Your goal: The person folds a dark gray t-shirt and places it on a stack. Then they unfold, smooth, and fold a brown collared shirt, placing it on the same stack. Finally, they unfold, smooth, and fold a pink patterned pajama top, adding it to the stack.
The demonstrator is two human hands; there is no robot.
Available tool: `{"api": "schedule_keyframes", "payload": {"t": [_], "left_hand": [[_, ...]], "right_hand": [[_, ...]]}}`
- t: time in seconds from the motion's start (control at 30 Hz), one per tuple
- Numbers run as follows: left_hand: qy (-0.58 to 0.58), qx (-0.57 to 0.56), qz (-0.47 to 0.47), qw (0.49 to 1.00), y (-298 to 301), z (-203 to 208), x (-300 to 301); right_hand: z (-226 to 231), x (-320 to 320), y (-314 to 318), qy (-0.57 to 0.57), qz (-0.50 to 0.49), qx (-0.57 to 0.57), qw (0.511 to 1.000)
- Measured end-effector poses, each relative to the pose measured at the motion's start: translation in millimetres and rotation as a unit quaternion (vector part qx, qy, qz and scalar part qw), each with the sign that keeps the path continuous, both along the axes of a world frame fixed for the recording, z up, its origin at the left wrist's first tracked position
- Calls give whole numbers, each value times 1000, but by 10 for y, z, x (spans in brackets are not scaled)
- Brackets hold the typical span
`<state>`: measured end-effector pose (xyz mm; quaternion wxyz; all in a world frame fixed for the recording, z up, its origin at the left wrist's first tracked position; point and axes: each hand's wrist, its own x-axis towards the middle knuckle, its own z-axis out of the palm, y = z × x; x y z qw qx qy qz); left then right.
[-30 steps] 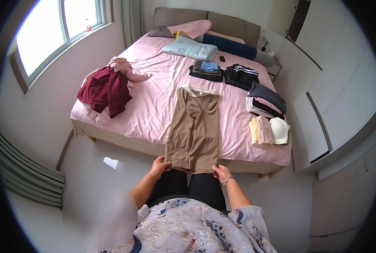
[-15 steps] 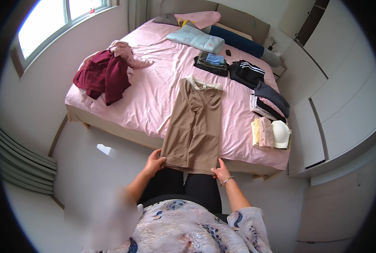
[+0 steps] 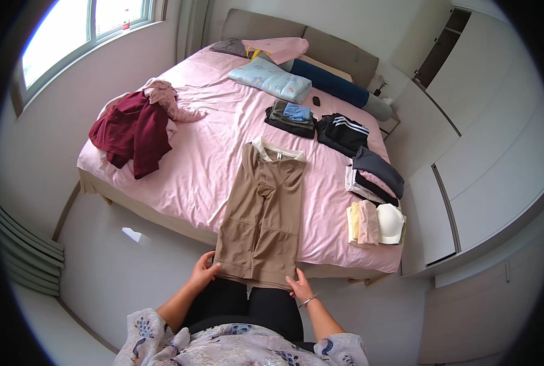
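Note:
A brown shirt [image 3: 261,210] with a white collar lies lengthwise over the bed's front edge, its sides folded inward into a long strip. The collar end rests on the pink sheet, while the hem hangs just past the edge, above my legs. At the hem's left corner, my left hand [image 3: 205,271] pinches the cloth between thumb and fingers. My right hand [image 3: 299,285], with a bracelet at the wrist, grips the right corner of the same hem. Some fingers are hidden beneath the fabric.
Heaped at the bed's left are maroon clothes [image 3: 131,131]. Folded stacks line the right: dark clothes with a blue piece [image 3: 297,112], black striped clothing [image 3: 345,134], a grey-topped pile [image 3: 378,171] and a white bra [image 3: 391,224]. A light-blue quilt [image 3: 270,79] lies farther back.
My view has shifted, so the bed and everything on it sit lower and slightly left in the picture. Both hands keep their hold on the shirt's hem.

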<state>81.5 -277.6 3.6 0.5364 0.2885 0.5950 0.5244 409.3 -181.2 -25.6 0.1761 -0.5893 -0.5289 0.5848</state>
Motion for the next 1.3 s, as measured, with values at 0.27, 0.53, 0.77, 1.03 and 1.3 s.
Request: {"api": "schedule_keyframes", "payload": {"t": [0.27, 0.53, 0.77, 1.03, 1.3], "left_hand": [[-59, -60, 0, 996, 161, -229, -175], [11, -13, 2, 1000, 149, -362, -297], [552, 153, -49, 819, 130, -85, -323], [605, 268, -162, 731, 348, 15, -283], [495, 267, -156, 812, 474, 153, -306]], "right_hand": [[-19, -27, 83, 20, -21, -7, 1000], [-210, 185, 133, 37, -38, 21, 998], [228, 115, -20, -239, 149, 452, 846], [306, -8, 232, -182, 264, 565, 760], [468, -53, 409, -113, 245, 524, 808]]}}
